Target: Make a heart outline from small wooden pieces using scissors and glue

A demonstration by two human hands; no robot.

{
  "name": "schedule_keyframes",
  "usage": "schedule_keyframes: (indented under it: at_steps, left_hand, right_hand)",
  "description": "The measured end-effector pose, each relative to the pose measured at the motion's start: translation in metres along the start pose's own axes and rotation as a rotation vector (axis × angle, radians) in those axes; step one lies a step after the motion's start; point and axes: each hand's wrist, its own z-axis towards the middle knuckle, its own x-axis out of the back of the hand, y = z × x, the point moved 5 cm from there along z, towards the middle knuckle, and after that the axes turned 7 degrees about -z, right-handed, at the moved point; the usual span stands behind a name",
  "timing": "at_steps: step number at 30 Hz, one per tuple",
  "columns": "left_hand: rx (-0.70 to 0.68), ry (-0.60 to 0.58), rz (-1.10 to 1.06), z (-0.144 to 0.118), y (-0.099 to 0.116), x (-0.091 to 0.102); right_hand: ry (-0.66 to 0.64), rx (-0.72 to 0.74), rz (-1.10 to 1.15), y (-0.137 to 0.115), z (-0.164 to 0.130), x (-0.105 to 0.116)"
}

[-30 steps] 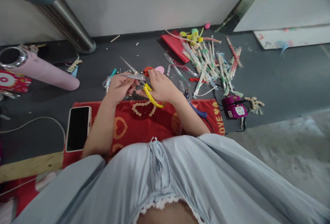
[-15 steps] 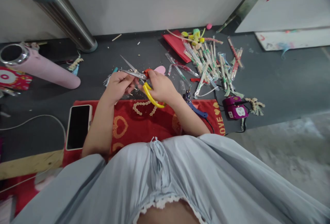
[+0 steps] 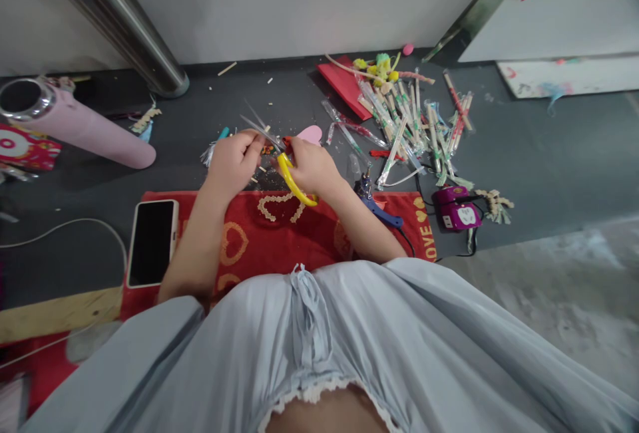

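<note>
Yellow-handled scissors (image 3: 292, 173) sit gripped in the right hand (image 3: 312, 167), blades blurred and pointing up-left above the red towel (image 3: 279, 240). The left hand (image 3: 232, 161) is closed, pinching a small thin piece at the blades; what it is cannot be told. A phone (image 3: 151, 241) lies on the towel's left edge, wrapped sticks (image 3: 409, 120) scattered on the dark floor beyond.

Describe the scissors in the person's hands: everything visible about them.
The scissors have bright yellow loop handles, plastic by the look, with a red spot near the pivot, and thin silver metal blades. The right hand grips the handles, with one yellow loop curving out below the fingers. The blades point up and left and are blurred, so how far they are open is unclear. The left hand is next to the blades. They are held above the far edge of the red towel.
</note>
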Motion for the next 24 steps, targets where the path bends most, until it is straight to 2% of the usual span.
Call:
schedule_keyframes:
  at_steps: [3,7,10,14,17,24]
  left_hand:
    - [-0.055,0.128,0.220,-0.0024,0.0005,-0.0009]
    - [-0.077,0.092,0.343,-0.0044,-0.0052,-0.0076]
    - [-0.073,0.047,0.342,-0.0043,-0.0079,-0.0071]
    - [-0.148,0.007,0.292,-0.0046,-0.0046,-0.0049]
    - [-0.182,-0.015,0.248,-0.0054,-0.0029,-0.0040]
    - [-0.166,-0.047,0.223,-0.0057,-0.0040,-0.0037]
  right_hand:
    - [0.004,-0.008,0.029,0.0028,0.0019,-0.0005]
    - [0.052,0.048,0.058,0.0027,0.0004,0.0024]
    - [0.085,0.108,0.072,0.0037,-0.0017,0.0031]
    - [0.116,0.175,0.070,0.0072,-0.0031,0.0025]
    - [0.117,0.192,0.059,0.0080,-0.0034,0.0027]
    - [0.102,0.194,0.078,0.0048,-0.0057,0.0046]
